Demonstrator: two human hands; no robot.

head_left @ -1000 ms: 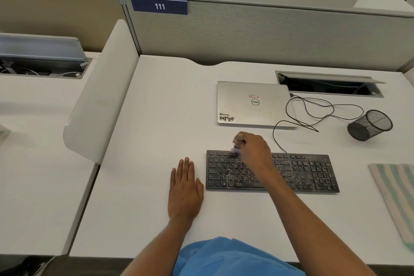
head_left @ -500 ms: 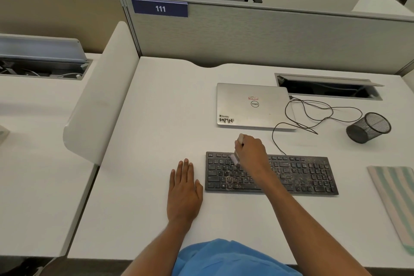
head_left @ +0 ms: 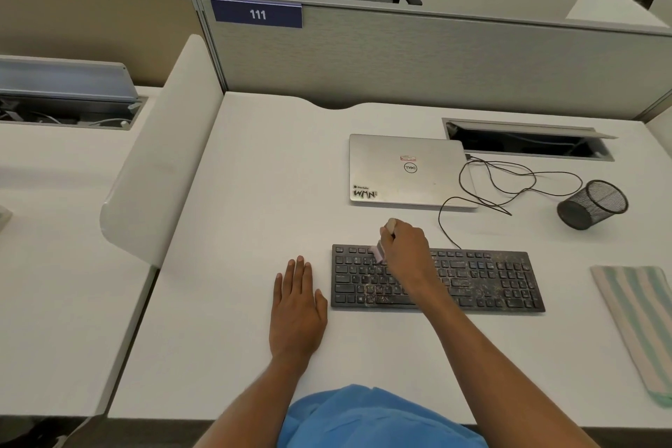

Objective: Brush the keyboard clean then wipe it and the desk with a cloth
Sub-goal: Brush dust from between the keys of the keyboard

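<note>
So where's the keyboard (head_left: 491,280) at, and which step is this? —A

Brushing step, imo. The keyboard sits flat near the front of the desk (head_left: 272,175), in front of the closed laptop (head_left: 407,171). It's speckled with crumbs, thickest on the right half and the bottom row. The brush (head_left: 380,253) has its bristles on the upper-left keys, and the right hand (head_left: 407,247) is curled round its handle. The left hand (head_left: 296,305) lies flat on the desk just beside the keyboard's left end, fingers straight and together, holding nothing. Can't tell if the thumb touches the keyboard. —B

And the next move? —A

My guess is short strokes worked rightward across the rows, since most of the grit there looks untouched. Sweep it off onto the desk, not down into the gaps. Watch the cable (head_left: 509,178) looping behind the keyboard. The cloth (head_left: 640,316) lies at the desk's right edge, well apart from both hands, so wiping hasn't started. The mesh cup (head_left: 592,204) on its side would probably need shifting for the desk wipe. —B
</note>
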